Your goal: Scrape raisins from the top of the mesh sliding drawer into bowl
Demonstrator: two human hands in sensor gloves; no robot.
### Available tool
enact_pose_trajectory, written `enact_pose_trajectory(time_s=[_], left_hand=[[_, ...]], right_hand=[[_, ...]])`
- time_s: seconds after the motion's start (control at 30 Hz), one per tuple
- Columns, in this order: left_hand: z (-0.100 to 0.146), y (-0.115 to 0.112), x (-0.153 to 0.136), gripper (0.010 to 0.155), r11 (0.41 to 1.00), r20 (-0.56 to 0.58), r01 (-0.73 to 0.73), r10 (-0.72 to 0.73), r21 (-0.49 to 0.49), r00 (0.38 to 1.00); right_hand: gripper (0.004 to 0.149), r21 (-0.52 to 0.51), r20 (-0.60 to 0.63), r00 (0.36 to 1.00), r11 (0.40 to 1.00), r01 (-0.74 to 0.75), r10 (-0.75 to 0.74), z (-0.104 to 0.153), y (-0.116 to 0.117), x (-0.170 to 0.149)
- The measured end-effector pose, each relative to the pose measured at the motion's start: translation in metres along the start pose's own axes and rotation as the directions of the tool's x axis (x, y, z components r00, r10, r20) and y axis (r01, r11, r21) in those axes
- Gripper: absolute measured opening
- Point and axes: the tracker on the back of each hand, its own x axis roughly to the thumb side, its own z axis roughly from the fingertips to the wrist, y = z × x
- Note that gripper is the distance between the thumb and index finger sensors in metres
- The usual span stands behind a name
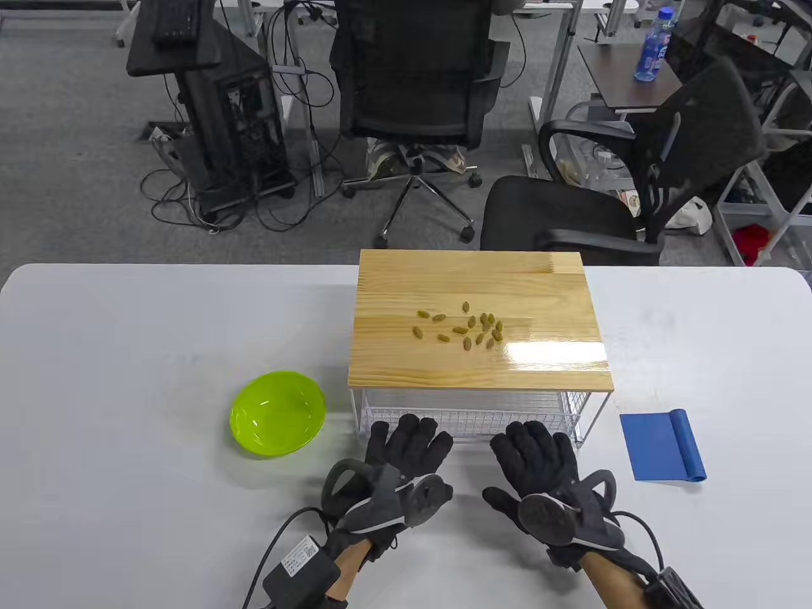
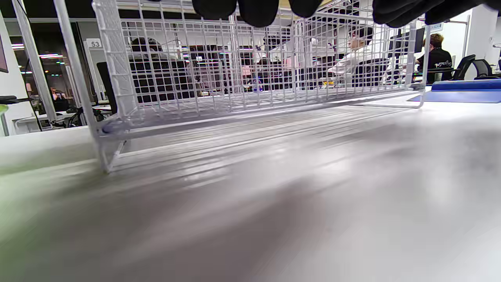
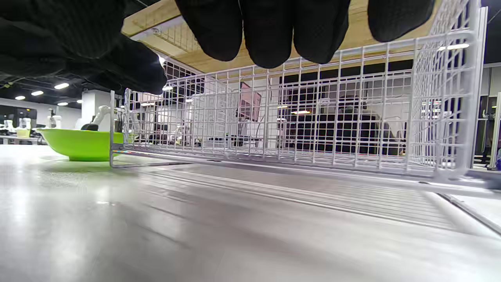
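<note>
Several greenish raisins point(image 1: 466, 328) lie scattered on the wooden top point(image 1: 476, 292) of the white mesh sliding drawer point(image 1: 469, 415). The lime green bowl point(image 1: 277, 413) stands empty on the table to the drawer's left, also seen low at the left in the right wrist view as the bowl point(image 3: 80, 144). My left hand point(image 1: 406, 444) and right hand point(image 1: 533, 450) lie palm down on the table just in front of the drawer, fingers straight, holding nothing. Their fingertips point(image 3: 270, 31) hang before the mesh point(image 2: 242, 66) in both wrist views.
A blue scraper point(image 1: 661, 445) lies on the white table point(image 1: 127, 355) to the right of the drawer, near my right hand. Office chairs, a computer stand and cables stand beyond the table's far edge.
</note>
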Motion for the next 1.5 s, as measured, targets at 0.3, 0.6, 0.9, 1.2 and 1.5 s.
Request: enact_pose_trajectory(time_s=[0.3, 0.6, 0.9, 1.2, 1.5], left_hand=[[0.003, 0.008, 0.0, 0.074, 0.999, 0.007, -0.026, 0.025, 0.04, 1.0], [0.002, 0.008, 0.002, 0.074, 0.999, 0.014, -0.011, 0.01, 0.035, 1.0], [0.002, 0.006, 0.001, 0.074, 1.0, -0.003, -0.014, 0.014, 0.013, 1.0], [0.0, 0.006, 0.007, 0.074, 1.0, 0.009, 0.005, -0.005, -0.002, 1.0], [0.001, 0.015, 0.004, 0.074, 1.0, 0.007, -0.005, 0.005, 0.03, 1.0]], right_hand=[[0.076, -0.035, 0.023, 1.0, 0.999, -0.005, 0.006, 0.002, -0.004, 0.009], [0.075, -0.026, 0.021, 1.0, 1.0, -0.004, 0.004, 0.002, -0.003, 0.008], [0.073, -0.155, 0.001, 1.0, 0.988, 0.016, -0.016, 0.007, -0.027, 0.003], [0.071, -0.417, -0.067, 0.996, 0.906, -0.076, 0.053, 0.02, -0.069, -0.011], [0.068, -0.466, -0.495, 0.867, 0.859, -0.212, -0.055, 0.042, -0.103, -0.091]])
